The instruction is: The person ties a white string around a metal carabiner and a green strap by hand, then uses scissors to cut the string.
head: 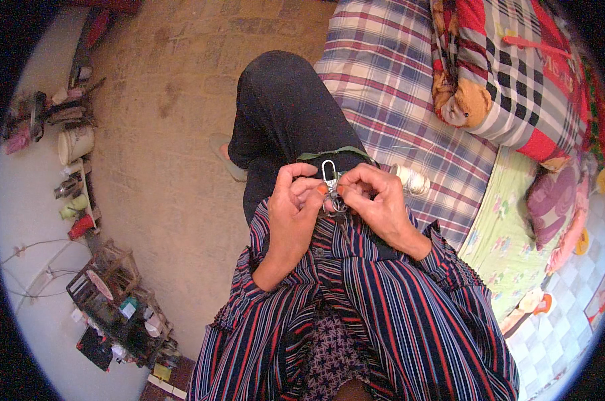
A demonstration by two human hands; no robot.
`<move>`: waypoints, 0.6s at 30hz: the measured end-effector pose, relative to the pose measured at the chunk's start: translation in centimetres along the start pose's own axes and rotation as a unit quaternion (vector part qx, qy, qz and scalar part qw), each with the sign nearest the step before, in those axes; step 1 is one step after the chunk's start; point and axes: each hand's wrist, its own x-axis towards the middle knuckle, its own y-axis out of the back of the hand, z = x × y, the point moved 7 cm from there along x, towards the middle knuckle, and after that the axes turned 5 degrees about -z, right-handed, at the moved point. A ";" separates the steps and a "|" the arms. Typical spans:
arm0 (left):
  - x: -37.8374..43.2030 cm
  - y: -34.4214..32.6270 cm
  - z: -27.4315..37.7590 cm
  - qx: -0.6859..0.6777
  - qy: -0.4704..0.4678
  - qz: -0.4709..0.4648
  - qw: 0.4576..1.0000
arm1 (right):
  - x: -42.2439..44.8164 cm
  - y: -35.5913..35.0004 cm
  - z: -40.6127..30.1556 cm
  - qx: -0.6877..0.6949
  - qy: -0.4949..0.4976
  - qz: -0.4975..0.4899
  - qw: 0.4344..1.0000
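My left hand (295, 213) pinches the lower part of a silver metal snap hook (329, 173) above my lap. Small metal rings (338, 204) hang below it between my hands. My right hand (380, 203) closes thumb and forefinger at the hook's right side; what lies under these fingertips is partly hidden. Behind the hands, a narrow green strap (340, 150) lies over the black trouser leg (292, 110). To the right of my right hand, a spool of white thread (411, 180) rests on a checked bed cover (382, 110).
A folded checked blanket (513, 75) and a purple pillow (553, 208) occupy the right side. Along the left wall stand a white bucket (76, 144) and a dark rack (106, 295) with mixed items. The brown floor (167, 150) lies between the wall and my leg.
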 end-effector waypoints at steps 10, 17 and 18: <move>-0.6 -0.3 0.7 0.147 -0.036 -0.014 0.988 | -0.3 -0.1 0.0 0.011 0.029 -0.007 1.000; -1.1 -0.9 2.0 0.266 -0.068 -0.012 0.962 | -0.5 -0.2 -0.5 -0.021 0.057 -0.005 0.998; -1.1 -1.0 2.2 0.275 -0.087 -0.006 0.958 | -0.6 -0.1 -0.6 -0.019 0.058 -0.005 0.998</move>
